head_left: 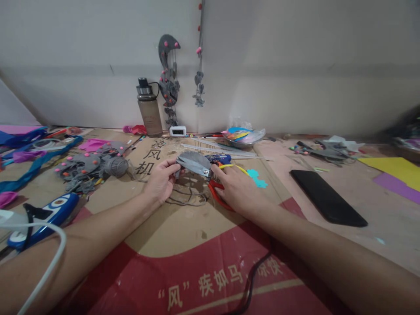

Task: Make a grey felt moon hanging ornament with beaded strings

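Note:
My left hand (161, 179) is closed in a pinch on the left end of a grey leaf-shaped felt piece (194, 162), held just above the cardboard (183, 227). Dark threads hang from the piece onto the cardboard. My right hand (236, 189) lies over red-handled scissors (217, 194), its forefinger touching the right end of the felt piece. Whether the fingers grip the scissors is hidden. A blue glue gun (219, 158) lies just behind the felt piece. A cyan cut-out (256, 177) rests beside my right hand.
A heap of grey felt shapes with pink dots and a yarn ball (115, 166) lies at left. Against the wall stand a brown bottle (150, 113) and small white clock (177, 131). A black phone (328, 202) lies right, a blue-white device (49, 214) left. Felt mobiles hang on the wall.

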### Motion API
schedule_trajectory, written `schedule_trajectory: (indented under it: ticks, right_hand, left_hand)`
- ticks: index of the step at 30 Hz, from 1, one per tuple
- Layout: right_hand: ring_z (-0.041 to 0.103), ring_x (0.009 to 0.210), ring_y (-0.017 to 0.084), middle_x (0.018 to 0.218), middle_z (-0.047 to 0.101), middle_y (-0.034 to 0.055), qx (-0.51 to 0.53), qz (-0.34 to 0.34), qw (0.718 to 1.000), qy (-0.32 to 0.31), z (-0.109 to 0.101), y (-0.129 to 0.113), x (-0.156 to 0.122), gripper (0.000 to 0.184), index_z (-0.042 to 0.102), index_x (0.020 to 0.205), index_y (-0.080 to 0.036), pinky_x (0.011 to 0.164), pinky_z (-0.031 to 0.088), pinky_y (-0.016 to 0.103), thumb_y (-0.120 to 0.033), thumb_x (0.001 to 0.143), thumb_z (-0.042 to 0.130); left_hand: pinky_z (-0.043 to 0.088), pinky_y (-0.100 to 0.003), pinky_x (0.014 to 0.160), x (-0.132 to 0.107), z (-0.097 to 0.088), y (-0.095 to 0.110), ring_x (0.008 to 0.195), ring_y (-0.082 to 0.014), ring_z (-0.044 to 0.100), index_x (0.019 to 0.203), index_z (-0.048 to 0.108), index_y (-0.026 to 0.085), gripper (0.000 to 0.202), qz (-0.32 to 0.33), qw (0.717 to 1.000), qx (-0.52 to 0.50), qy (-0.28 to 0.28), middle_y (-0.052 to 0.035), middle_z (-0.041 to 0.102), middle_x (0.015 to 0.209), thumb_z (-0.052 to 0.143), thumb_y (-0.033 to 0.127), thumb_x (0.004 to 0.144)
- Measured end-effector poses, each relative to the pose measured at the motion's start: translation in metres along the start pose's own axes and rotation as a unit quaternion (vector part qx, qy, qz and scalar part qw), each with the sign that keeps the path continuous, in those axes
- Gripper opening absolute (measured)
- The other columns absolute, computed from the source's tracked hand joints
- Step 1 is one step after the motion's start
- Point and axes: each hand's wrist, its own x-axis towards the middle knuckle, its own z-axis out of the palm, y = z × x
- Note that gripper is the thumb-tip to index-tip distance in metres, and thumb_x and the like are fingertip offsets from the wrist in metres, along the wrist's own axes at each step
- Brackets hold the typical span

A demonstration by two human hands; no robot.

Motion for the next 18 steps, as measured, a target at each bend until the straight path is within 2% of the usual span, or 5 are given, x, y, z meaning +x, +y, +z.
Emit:
schedule_trajectory:
  ticks: [18]
  right_hand:
    - [0.059,0.092,0.027,0.097,0.066,0.0125,-0.034,-0.009,0.999,-0.022,-0.0075,-0.0007,-0.0022,0.046,0.043,0.132,-0.017,0.072,0.041,0.032,-0.028,0.088,0.047]
  left_hand:
    - [0.047,-0.017,0.060,0.0026,-0.0012,-0.0021,0.065,-0.0090,0.059,0.072,0.070,0.012,0.015,-0.015,1.000,0.012,-0.011,-0.0042,0.069,0.075,0.074,0.010,0.057]
